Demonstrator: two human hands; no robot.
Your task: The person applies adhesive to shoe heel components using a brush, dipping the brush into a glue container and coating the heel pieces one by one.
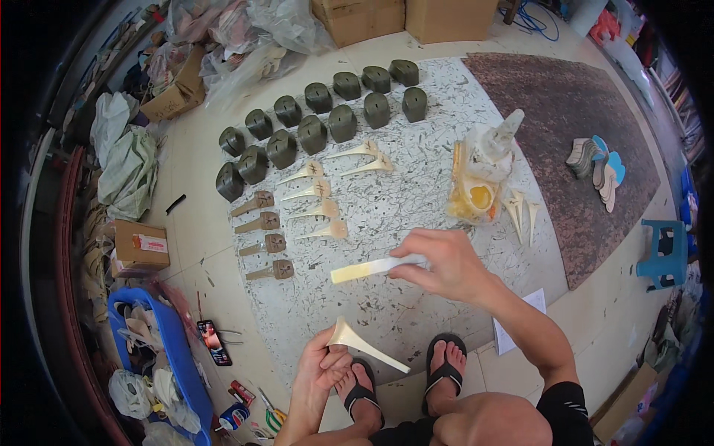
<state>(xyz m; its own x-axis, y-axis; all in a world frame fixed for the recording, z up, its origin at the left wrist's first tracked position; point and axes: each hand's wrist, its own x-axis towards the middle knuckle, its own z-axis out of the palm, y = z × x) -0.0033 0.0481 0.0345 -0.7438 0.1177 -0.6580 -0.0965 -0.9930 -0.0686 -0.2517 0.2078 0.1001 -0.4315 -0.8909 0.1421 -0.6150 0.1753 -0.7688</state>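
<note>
My left hand [323, 364] is closed on a cream high heel for a shoe [355, 343], its wide cup upward and its thin stem slanting down to the right. Above it, my right hand [445, 266] grips a flat brush [372, 267] by its pale handle. Yellowish bristles point left, apart from the heel. More cream heels [318, 212] lie in rows on the spattered white board [401, 201], with brown heels [268, 244] to their left. Two cream heels [515, 215] lie at the board's right, beside a plastic tub [457, 201] holding amber liquid.
Two rows of dark green blocky pieces [312, 134] stand along the board's far side. A white bottle [494, 145] with a cone top stands by the tub. Insole-shaped pieces [606, 175] lie on a brown mat [550, 97]. A blue bin [160, 327], phone [214, 342] and pliers [275, 412] are at left.
</note>
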